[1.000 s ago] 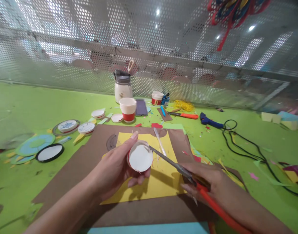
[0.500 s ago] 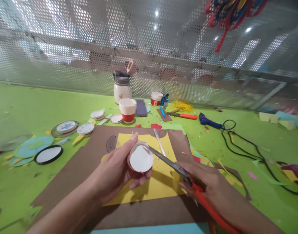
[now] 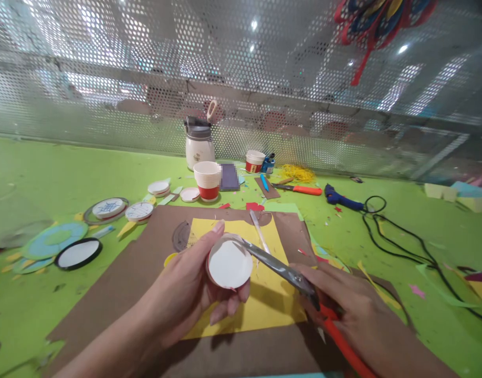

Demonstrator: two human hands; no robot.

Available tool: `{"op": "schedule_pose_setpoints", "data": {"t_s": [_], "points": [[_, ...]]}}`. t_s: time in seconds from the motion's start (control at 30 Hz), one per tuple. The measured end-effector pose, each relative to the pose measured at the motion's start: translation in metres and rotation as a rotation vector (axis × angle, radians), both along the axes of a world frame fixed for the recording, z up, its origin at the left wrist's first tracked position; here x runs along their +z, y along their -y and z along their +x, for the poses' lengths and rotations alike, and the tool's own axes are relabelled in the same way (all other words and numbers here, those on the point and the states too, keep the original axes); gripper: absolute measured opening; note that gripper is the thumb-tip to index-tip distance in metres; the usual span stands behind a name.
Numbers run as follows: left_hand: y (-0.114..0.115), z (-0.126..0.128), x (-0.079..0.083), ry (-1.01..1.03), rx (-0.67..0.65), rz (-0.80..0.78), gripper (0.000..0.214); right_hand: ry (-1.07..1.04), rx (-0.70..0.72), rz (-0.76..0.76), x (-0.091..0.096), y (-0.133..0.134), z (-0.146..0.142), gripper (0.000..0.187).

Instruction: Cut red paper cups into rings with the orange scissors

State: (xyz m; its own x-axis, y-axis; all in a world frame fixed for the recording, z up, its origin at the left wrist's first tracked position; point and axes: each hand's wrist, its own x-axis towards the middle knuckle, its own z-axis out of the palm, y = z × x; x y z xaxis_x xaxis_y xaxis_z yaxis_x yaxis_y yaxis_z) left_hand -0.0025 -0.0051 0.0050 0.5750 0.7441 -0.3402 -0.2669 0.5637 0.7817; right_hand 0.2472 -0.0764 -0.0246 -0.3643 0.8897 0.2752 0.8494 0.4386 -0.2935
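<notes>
In the middle of the head view, my left hand is closed around a cut-off paper cup bottom, its white round base facing me and a bit of red at its edge. My right hand grips a pair of scissors with red-orange handles. The blade tips touch or nearly touch the upper right rim of the cup bottom; exact contact is hard to tell. Both hands are above a yellow paper sheet, which lies on brown cardboard.
Stacked paper cups, a white jug and another cup stand at the back. Round cup bottoms lie left. An orange-handled knife, a blue glue gun and its black cord lie right.
The cup bottom has come slightly nearer and its white face is turned more toward me. The scissors and my right hand have shifted slightly right and down. Both grips stay the same.
</notes>
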Motion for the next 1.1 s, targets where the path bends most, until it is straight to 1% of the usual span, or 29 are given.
{"op": "schedule_pose_setpoints", "data": {"t_s": [0.1,0.23,0.37,0.53,0.7,0.83,0.93,1.0,1.1], "points": [[0.0000,-0.0001,0.0000,0.012,-0.006,-0.009,0.050,0.038,-0.003,0.038,-0.0017,0.0009,0.0014,0.053],[-0.0003,0.0009,-0.0004,0.019,-0.001,-0.036,0.047,0.054,0.009,0.013,-0.0035,-0.0002,0.0011,0.051],[0.0005,0.0006,-0.0001,0.033,-0.003,-0.056,0.045,0.053,-0.009,0.011,-0.0019,0.0002,0.0008,0.048],[0.0007,-0.0006,-0.0001,0.023,0.000,-0.064,0.052,0.082,-0.036,0.112,-0.0005,0.0025,0.0036,0.055],[-0.0004,0.0009,0.0026,0.027,0.004,-0.101,0.054,0.094,-0.035,0.169,0.0001,0.0022,0.0028,0.050],[-0.0009,0.0005,0.0038,0.027,-0.009,-0.105,0.059,0.130,-0.018,0.202,0.0000,0.0025,0.0025,0.055],[-0.0018,-0.0005,0.0032,-0.004,-0.016,-0.098,0.064,0.167,-0.006,0.258,-0.0007,0.0026,0.0030,0.057],[-0.0026,-0.0008,0.0029,-0.028,-0.009,-0.107,0.065,0.182,-0.007,0.285,-0.0006,0.0024,0.0024,0.057],[-0.0031,-0.0005,0.0026,-0.053,-0.015,-0.139,0.065,0.179,0.003,0.287,0.0012,0.0019,0.0002,0.057]]}}
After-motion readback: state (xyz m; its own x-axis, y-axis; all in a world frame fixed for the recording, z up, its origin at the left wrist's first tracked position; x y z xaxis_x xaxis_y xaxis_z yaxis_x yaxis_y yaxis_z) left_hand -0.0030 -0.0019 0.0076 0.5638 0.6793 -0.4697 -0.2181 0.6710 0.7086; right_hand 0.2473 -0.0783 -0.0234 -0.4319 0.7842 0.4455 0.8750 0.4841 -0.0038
